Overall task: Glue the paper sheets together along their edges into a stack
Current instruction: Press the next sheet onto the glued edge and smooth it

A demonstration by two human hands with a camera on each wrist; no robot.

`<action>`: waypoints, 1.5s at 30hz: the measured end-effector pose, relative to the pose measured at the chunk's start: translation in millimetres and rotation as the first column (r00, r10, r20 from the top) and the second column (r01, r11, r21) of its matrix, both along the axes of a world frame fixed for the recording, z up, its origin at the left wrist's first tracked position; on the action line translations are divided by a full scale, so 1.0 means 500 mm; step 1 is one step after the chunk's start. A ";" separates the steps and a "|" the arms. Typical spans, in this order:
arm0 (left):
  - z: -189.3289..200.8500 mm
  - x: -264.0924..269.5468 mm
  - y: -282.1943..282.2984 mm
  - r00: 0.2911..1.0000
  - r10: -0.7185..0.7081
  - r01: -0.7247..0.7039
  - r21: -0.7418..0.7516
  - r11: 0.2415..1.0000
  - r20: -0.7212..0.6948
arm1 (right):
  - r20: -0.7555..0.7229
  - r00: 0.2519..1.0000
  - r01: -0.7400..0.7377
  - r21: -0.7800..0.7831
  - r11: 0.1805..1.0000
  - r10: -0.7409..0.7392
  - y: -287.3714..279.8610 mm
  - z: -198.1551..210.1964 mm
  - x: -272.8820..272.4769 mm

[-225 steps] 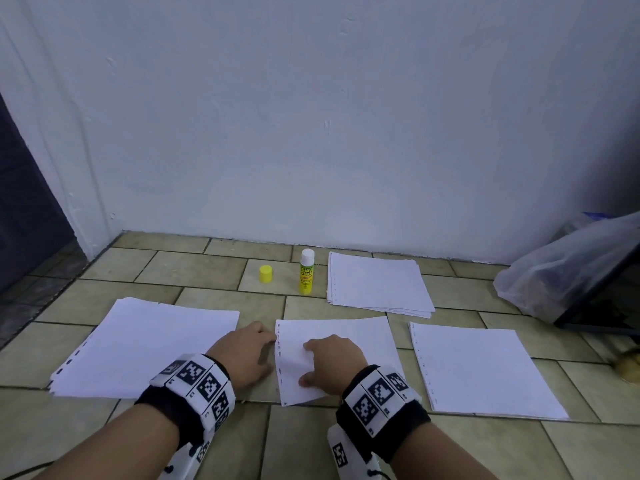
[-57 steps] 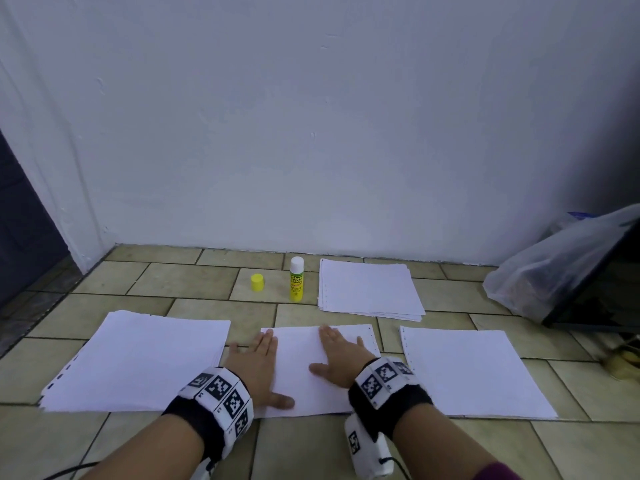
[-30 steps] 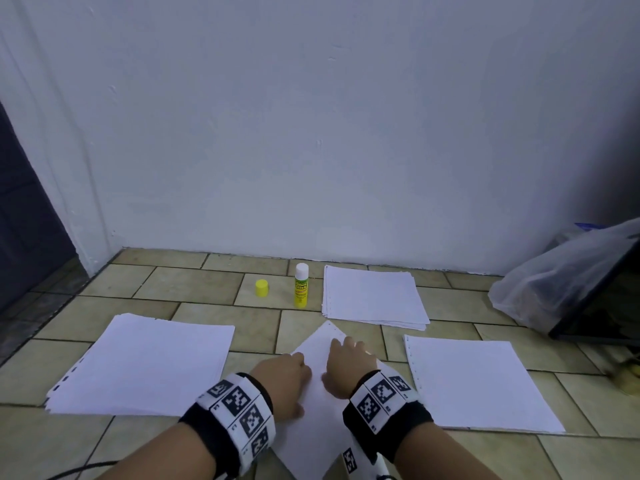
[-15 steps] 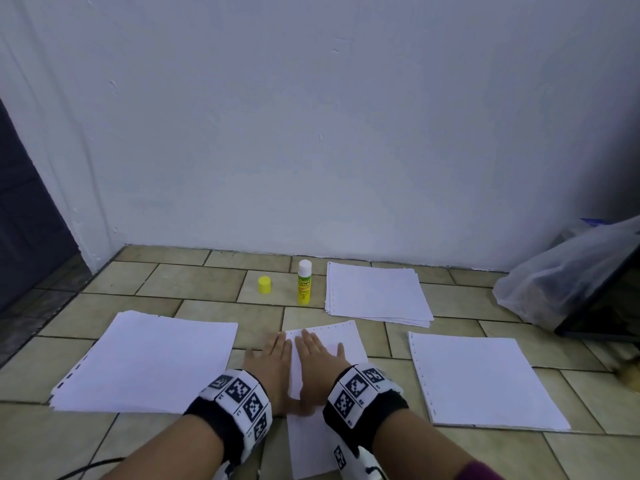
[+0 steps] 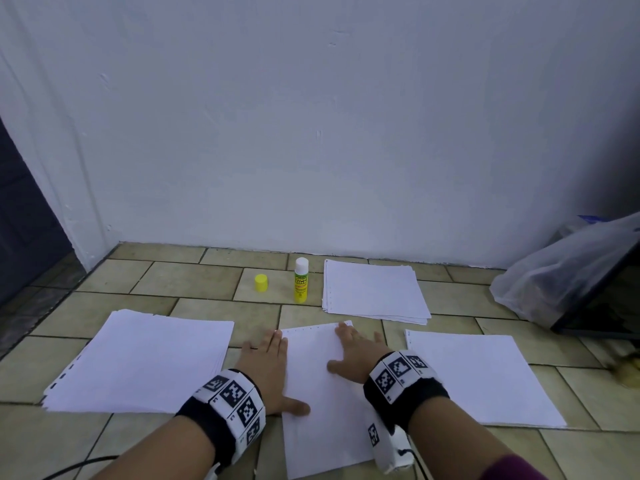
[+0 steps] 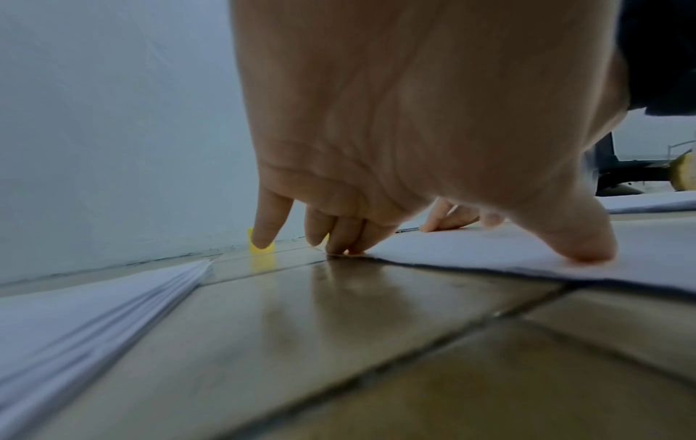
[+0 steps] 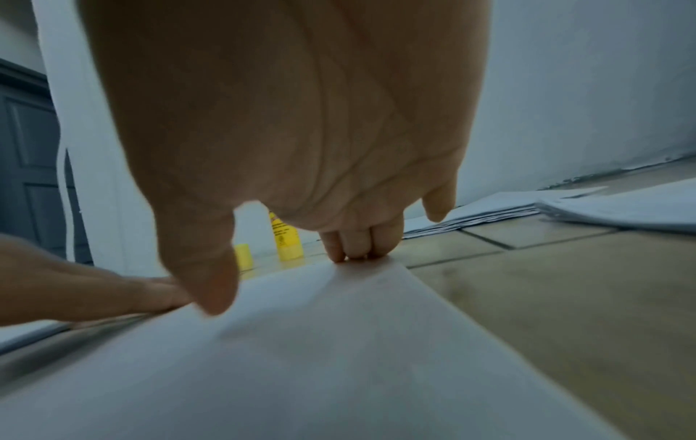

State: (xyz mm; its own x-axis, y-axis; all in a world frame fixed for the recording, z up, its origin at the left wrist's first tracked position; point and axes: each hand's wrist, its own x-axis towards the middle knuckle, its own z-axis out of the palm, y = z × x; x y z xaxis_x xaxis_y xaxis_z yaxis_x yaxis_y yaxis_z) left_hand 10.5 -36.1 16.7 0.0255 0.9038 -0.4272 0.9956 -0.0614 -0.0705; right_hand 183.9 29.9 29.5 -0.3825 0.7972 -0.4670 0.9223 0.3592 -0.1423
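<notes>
A white sheet point(image 5: 322, 393) with a row of punched holes along its far edge lies on the tiled floor in front of me. My left hand point(image 5: 268, 367) lies flat along its left edge, fingers straight, thumb point(image 6: 580, 241) pressing on the paper. On the sheet's far right corner rests my right hand point(image 5: 353, 355), fingers straight and tips point(image 7: 354, 247) on the paper. A yellow glue stick point(image 5: 301, 280) stands uncapped behind the sheet, its yellow cap point(image 5: 261, 283) to the left. Paper stacks lie left point(image 5: 145, 358), right point(image 5: 481, 372) and behind point(image 5: 374, 289).
A white wall point(image 5: 311, 133) rises just behind the glue stick. A clear plastic bag point(image 5: 561, 271) and a dark panel point(image 5: 602, 306) sit at the right. A dark door point(image 5: 24, 216) is at the left. A cable point(image 5: 79, 465) runs by my left forearm.
The middle sheet was turned from crosswise to lengthwise, holes now at the far edge. In the last half second my hands slid apart from its middle to its left edge and right corner.
</notes>
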 end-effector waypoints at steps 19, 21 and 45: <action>0.014 -0.018 -0.009 0.991 -0.047 0.043 0.032 0.999 0.128 | 0.007 0.994 -0.111 0.092 0.990 0.111 -0.058 -0.011 -0.082; 0.009 -0.026 -0.002 0.991 -0.013 0.016 -0.016 1.000 0.137 | 0.011 0.992 -0.128 0.079 0.989 0.128 -0.048 -0.004 -0.071; -0.022 -0.070 0.040 0.994 -0.015 0.034 -0.167 0.985 0.113 | -0.236 0.951 0.210 0.028 0.977 -0.198 0.004 0.018 0.105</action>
